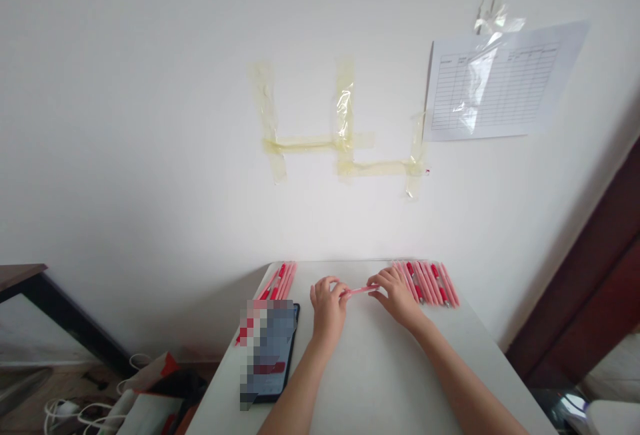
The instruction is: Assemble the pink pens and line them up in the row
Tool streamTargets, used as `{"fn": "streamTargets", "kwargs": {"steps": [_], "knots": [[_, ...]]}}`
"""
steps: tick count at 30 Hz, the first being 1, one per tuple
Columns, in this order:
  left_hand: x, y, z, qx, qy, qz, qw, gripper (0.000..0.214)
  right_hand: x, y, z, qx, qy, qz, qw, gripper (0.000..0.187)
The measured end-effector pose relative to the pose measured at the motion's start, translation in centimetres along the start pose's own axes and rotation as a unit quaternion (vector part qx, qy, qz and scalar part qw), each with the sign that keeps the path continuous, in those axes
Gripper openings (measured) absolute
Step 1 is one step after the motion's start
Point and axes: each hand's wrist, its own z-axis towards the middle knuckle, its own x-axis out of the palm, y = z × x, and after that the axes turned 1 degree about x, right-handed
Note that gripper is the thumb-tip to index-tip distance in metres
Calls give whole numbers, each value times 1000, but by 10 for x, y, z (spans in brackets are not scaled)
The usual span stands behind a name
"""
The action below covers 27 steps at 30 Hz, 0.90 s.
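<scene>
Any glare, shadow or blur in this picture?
All in the head view: glare on yellowish tape; faint shadow on the wall left of the table; blocky pixels over part of the phone; the pen between left hand and right hand looks slightly soft.

Had a bare left hand [329,307] and a bare right hand [399,296], with slim fingers [327,280] and nails too small to make out; narrowed at the wrists [324,343], then widened smoothly along bare forearms [456,376] cut off below.

Phone [274,355] left on the table [375,375], pens [287,282] behind it and at far right
</scene>
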Motion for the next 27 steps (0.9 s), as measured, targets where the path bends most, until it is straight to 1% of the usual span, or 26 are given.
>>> {"fn": "streamTargets", "kwargs": {"steps": [4, 7, 10, 13, 14, 16, 20, 27], "knots": [[0, 1, 1, 9, -5, 1, 1000, 12, 2, -2, 0, -11, -14, -9, 1000, 11], [1, 0, 1, 15, -8, 1, 1000, 11, 3, -3, -1, -12, -14, -7, 1000, 15], [0, 0, 1, 11, -10, 4, 1000, 11, 3, -3, -1, -11, -9, 1, 1000, 13], [0, 0, 0, 3, -10, 7, 1000, 12, 2, -3, -1, -8, -6, 4, 1000, 31], [0, 0, 0, 1, -9, 7, 1000, 12, 2, -3, 0, -7, -7, 2, 1000, 33], [1, 0, 0, 1, -7, 6, 1000, 12, 2, -4, 0, -10, -8, -5, 1000, 30], [2, 0, 0, 7, -9, 10, 1000, 13, 1, -5, 2, -17, -16, -17, 1000, 17], [4, 3, 1, 25, -27, 10, 999, 13, 4, -6, 1, -14, -27, -27, 999, 13]]}}
